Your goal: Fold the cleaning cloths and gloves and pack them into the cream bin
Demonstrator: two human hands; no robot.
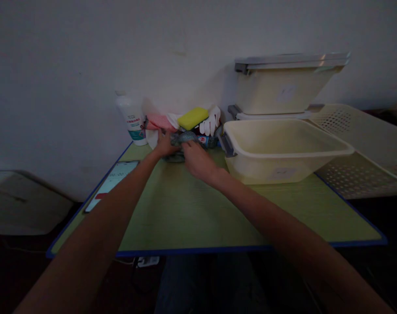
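Observation:
At the back of the table, both my hands reach into a small pile against the wall. My left hand (165,144) has thumb and fingers apart, at the left side of a dark grey-green crumpled thing (175,158), whose kind I cannot make out. On that same dark thing, the fingers of my right hand (198,161) are curled down, their tips partly hidden. Behind the hands lie a pink cloth (159,122), a yellow sponge (193,118) and a white glove (211,122). A small blue package (203,140) shows just beyond my right hand.
A white bottle (132,120) stands left of the pile, and a phone (111,183) lies near the table's left edge. On the right are an open cream bin (286,168), a lidded bin (270,89) behind it and a perforated basket (365,144).

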